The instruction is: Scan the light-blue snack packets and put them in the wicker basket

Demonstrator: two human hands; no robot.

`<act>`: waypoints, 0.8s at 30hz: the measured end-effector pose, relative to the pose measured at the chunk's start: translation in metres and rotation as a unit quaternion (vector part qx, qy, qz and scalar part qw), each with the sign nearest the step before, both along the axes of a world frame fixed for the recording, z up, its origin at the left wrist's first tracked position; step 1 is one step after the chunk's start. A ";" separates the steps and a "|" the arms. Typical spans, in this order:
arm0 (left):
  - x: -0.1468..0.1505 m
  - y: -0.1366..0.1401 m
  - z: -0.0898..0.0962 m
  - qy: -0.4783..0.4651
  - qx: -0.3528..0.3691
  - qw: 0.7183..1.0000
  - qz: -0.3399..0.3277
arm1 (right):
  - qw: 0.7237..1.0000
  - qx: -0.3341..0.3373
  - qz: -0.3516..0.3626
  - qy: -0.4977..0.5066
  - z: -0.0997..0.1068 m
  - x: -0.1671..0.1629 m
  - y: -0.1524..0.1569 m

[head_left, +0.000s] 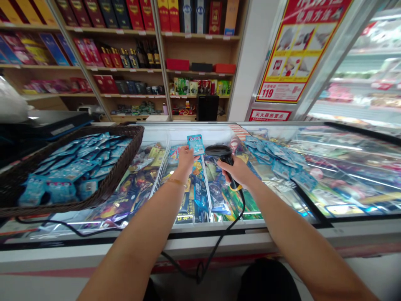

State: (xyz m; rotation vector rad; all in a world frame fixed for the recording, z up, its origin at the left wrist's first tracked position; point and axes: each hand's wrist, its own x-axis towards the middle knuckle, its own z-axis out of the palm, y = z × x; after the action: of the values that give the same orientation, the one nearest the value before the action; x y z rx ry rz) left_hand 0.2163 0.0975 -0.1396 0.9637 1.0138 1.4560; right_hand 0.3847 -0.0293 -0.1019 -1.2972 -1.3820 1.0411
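Over the chest freezer, my left hand (186, 157) pinches a small blue packet (196, 144) by its near edge, the packet tilted up facing me. To its right, my right hand (235, 169) is wrapped round the handle of a black and yellow barcode scanner (218, 150), whose head points left toward the packet. A black cable (224, 234) hangs from the scanner's grip and loops down past the freezer's front edge. Similar blue packets (75, 161) fill a brown wicker basket (138, 142) on the left. Another pile of blue packets (277, 156) lies on the glass at the right.
Beneath my hands, bagged frozen goods (200, 194) lie between white wire dividers (161, 167). The freezer's front rim (200, 241) runs across below my forearms. Shelves of boxes and bottles (125, 56) stand behind, with a red and yellow poster (291, 54) at the right.
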 end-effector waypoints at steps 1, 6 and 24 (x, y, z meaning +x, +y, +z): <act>-0.001 0.000 -0.001 -0.001 0.001 1.000 -0.001 | 1.000 0.001 0.000 -0.002 0.000 0.000 0.000; -0.001 0.000 0.000 -0.007 -0.007 1.000 0.007 | 1.000 0.002 0.002 -0.013 0.001 -0.001 -0.001; 0.005 -0.006 0.006 -0.023 -0.020 0.998 0.058 | 1.000 -0.005 -0.010 -0.008 0.003 0.002 0.002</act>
State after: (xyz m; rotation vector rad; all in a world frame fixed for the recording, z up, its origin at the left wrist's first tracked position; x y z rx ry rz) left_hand 0.2212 0.0915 -0.1337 0.8519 1.0761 1.5401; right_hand 0.3865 -0.0275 -0.0987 -1.3268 -1.3740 1.0283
